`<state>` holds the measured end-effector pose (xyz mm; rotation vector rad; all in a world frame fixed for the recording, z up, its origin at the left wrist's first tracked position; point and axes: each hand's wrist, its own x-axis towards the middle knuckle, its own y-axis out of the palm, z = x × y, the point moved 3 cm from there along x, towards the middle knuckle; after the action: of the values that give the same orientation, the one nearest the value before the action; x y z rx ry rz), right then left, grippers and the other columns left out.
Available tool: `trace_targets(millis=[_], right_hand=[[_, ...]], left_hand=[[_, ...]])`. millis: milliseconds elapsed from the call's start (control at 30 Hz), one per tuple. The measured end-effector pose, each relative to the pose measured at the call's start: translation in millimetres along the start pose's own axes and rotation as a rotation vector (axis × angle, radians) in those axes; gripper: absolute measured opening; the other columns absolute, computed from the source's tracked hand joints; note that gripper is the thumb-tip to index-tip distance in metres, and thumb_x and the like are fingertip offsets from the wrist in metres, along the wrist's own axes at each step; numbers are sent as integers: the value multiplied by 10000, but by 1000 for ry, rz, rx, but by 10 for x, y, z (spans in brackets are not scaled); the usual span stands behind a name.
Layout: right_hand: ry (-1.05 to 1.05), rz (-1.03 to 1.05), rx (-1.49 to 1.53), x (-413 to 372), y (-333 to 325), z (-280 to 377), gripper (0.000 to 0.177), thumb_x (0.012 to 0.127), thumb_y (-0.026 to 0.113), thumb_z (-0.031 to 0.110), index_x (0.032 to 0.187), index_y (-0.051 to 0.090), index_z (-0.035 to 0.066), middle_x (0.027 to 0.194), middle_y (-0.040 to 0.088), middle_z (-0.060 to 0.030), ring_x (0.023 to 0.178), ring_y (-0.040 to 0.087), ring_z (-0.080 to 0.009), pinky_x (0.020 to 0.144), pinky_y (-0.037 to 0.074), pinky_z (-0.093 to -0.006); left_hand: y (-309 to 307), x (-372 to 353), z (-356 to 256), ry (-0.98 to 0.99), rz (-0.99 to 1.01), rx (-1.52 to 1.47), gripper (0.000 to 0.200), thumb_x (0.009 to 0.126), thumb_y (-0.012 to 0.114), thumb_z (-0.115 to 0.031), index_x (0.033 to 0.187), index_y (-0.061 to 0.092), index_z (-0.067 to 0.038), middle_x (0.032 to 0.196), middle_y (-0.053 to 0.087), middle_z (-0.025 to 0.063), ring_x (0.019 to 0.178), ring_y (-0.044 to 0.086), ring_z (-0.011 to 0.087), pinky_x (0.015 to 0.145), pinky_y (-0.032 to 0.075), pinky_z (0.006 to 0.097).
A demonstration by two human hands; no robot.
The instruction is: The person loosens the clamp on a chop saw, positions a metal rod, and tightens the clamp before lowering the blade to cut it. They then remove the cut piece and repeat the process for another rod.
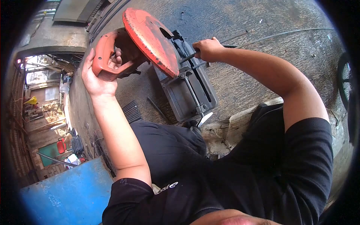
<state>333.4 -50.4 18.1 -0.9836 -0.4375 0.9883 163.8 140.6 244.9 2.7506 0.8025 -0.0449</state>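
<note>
A cut-off saw with a worn orange-red blade guard [150, 39] stands on the floor in front of me. My left hand [99, 77] is closed round its orange handle [106, 52] from below, palm up, with fingertips showing inside the loop near the trigger. On the right of the guard, my right hand [210, 49] grips a thin dark metal rod [188, 58] that runs into the saw's vise area. Below the guard lies the grey saw base [176, 99] with a screw clamp [193, 90] and its crank handle [204, 119]. The guard hides the blade.
Several short cut rods [131, 111] lie in a row left of the base, with one loose rod [158, 107] beside them. Long rods [285, 33] stretch across the floor at right. A blue panel [71, 191] stands lower left, near a red container [61, 145]. A dark wheel-like rim [342, 80] is at far right.
</note>
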Motion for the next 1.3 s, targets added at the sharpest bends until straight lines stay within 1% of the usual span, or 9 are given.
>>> trace_targets(millis=[200, 733, 1033, 1100, 1133, 1167, 1200, 1233, 1300], right_hand=[[16, 31, 10, 25, 12, -7, 262, 847, 642, 355, 968, 620, 125, 982, 676, -96, 1033, 616, -297, 987, 328, -574], [20, 44, 24, 34, 6, -16, 285, 864, 624, 365, 1005, 621, 118, 996, 671, -115, 1038, 612, -304, 975, 342, -561], [-6, 61, 45, 58, 33, -86, 280, 803, 689, 328, 960, 628, 104, 985, 671, -108, 1026, 614, -303, 916, 380, -541], [-22, 78, 77, 86, 63, -115, 200, 792, 678, 224, 937, 627, 97, 967, 667, -117, 1022, 615, -304, 869, 419, -521], [-21, 78, 76, 93, 73, -127, 200, 792, 678, 224, 937, 627, 97, 967, 667, -117, 1022, 615, -304, 869, 419, -521], [-26, 57, 74, 99, 75, -137, 171, 783, 650, 170, 935, 624, 95, 961, 665, -121, 1010, 617, -308, 846, 434, -505], [-31, 36, 70, 107, 80, -147, 159, 775, 622, 116, 932, 621, 94, 954, 663, -125, 999, 620, -313, 822, 449, -489], [-31, 36, 71, 115, 99, -159, 159, 775, 622, 116, 932, 621, 94, 954, 663, -125, 999, 620, -313, 822, 449, -489], [-39, -19, 136, 137, 116, -181, 181, 769, 550, 56, 931, 621, 95, 953, 662, -129, 981, 622, -324, 812, 457, -470]], left_hand=[[-3, 0, 1, 8, -5, 8, 495, 924, 492, -348, 1146, 512, 95, 1032, 582, 192, 945, 592, 308, 832, 480, 395], [-6, 6, 4, -1, 2, -11, 485, 917, 499, -351, 1083, 516, 105, 1030, 581, 203, 940, 595, 308, 828, 481, 393], [-12, 4, 7, -9, -11, -18, 499, 920, 500, -352, 1112, 505, 108, 1039, 577, 203, 957, 591, 313, 839, 479, 399], [-2, 2, 9, 2, -28, -7, 504, 921, 499, -352, 1127, 501, 107, 1043, 575, 201, 958, 590, 312, 840, 478, 398], [-2, 0, 8, 12, -45, 4, 509, 922, 499, -352, 1142, 498, 106, 1046, 572, 200, 960, 589, 312, 840, 477, 398], [-7, 3, 6, 12, -44, 5, 509, 922, 499, -352, 1142, 498, 106, 1046, 572, 200, 960, 589, 312, 840, 477, 398], [-17, 8, 9, 8, -26, -4, 512, 922, 498, -351, 1155, 493, 105, 1048, 570, 198, 961, 587, 311, 841, 476, 398], [-21, 10, 10, 4, -8, -13, 516, 922, 498, -350, 1168, 489, 104, 1050, 568, 197, 961, 586, 311, 841, 475, 397], [-10, 4, 11, 7, -16, -6, 518, 922, 497, -351, 1171, 490, 104, 1049, 568, 197, 959, 586, 309, 841, 474, 396]])
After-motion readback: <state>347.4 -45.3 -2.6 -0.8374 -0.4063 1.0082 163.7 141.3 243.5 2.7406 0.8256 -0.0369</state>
